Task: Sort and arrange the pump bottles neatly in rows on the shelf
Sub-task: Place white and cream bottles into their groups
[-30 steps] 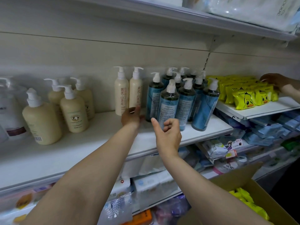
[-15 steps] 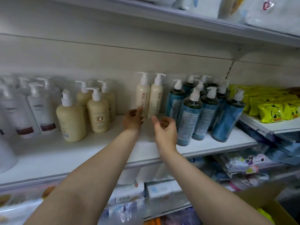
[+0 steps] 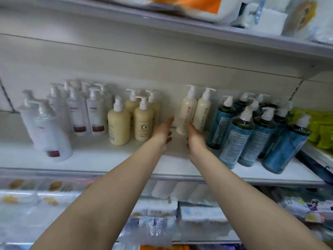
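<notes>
Two tall cream pump bottles (image 3: 187, 109) with red characters stand at the back of the white shelf (image 3: 100, 157). My left hand (image 3: 163, 131) reaches toward them from the left with fingers extended, holding nothing. My right hand (image 3: 195, 137) reaches in just right of it, fingertips near the left cream bottle's base, also empty. To the right stand several blue pump bottles (image 3: 252, 134). Squat beige pump bottles (image 3: 119, 123) and several white pump bottles (image 3: 79, 112) stand to the left; one white bottle (image 3: 52, 136) leans at the front.
Yellow packets (image 3: 320, 129) lie on a shelf at the far right. The upper shelf (image 3: 198, 24) carries wrapped packs. Below the bottle shelf are wrapped packages (image 3: 162, 212). Bare shelf surface lies in front of my hands.
Both hands moved left and back from the blue bottles toward the two tall cream bottles, fingers straightening. The view shifted left, bringing the white bottles into sight.
</notes>
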